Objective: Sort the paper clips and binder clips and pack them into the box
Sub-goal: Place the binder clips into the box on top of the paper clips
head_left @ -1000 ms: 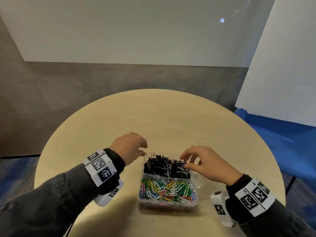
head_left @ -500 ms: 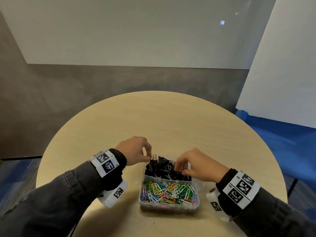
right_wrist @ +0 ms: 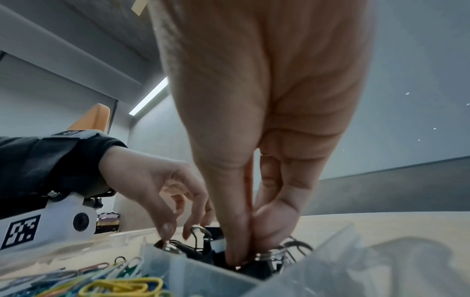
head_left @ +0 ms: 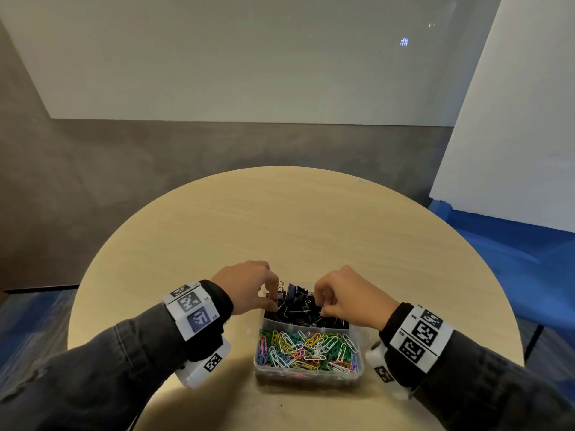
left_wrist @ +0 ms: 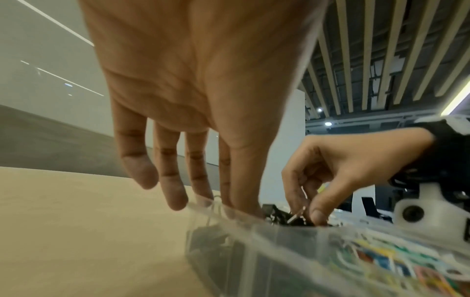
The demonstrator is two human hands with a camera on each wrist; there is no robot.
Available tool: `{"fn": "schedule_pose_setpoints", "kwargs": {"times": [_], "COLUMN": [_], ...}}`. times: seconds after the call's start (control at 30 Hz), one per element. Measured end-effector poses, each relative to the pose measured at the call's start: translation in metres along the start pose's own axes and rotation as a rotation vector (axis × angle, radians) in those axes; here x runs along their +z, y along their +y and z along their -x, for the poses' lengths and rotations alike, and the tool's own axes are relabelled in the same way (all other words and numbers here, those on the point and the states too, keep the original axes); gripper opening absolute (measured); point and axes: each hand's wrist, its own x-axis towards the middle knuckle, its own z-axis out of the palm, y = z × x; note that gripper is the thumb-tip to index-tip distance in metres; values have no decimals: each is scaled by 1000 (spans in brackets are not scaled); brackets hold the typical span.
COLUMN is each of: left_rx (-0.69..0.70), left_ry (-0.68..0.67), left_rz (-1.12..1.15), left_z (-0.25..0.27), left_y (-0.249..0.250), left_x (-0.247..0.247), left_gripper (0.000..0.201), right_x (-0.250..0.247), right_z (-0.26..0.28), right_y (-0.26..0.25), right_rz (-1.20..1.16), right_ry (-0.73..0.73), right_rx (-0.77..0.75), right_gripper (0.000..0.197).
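Observation:
A clear plastic box [head_left: 308, 374] stands near the table's front edge. Its far compartment is heaped with black binder clips [head_left: 298, 308]. The near compartment holds several coloured paper clips [head_left: 306, 349]. My left hand [head_left: 273, 301] dips into the left side of the binder clip heap, thumb and forefinger pinching a binder clip [right_wrist: 175, 248]. My right hand [head_left: 322, 309] reaches into the right side. In the right wrist view its thumb and forefinger [right_wrist: 239, 255] pinch a binder clip's wire handles [right_wrist: 269, 257]. The clips under both hands are partly hidden.
The round, light wooden table [head_left: 280, 225] is bare beyond the box. A grey wall lies behind it, and a white panel [head_left: 510, 119] over blue floor covering [head_left: 510, 269] stands at the right.
Both hands have come inward and down, from the sides of the box into the binder clip compartment. Their fingers have closed on clips.

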Motion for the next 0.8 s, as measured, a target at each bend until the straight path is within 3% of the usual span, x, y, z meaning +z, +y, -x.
{"fn": "schedule_pose_setpoints", "kwargs": {"times": [0.1,0.2,0.33,0.47,0.63,0.8], "left_rx": [-9,-11,-49,-111,-127,-139], "left_ry": [-8,14,107,115,-83,-186], "left_rz": [-13,-2,66,141,305,393], "left_z": [-2,-2,1,2,0,-1], "left_y": [2,0,-5,-8,-1,-1], "left_x": [5,5,4,5,13,17], "left_gripper": [15,22,30,42,88,88], "right_x": [-6,-15,-21,-12,0,3], "right_z": [0,7,23,35,39,37], "right_y": [0,4,20,32,36,29], "right_rz": [-56,-69,-14,-47,-161,-122], "right_ry": [-57,49,189,139,119,118], "right_rx": [-39,-32,45,186,255,304], "right_gripper": [13,21,15,31,51,65]}}
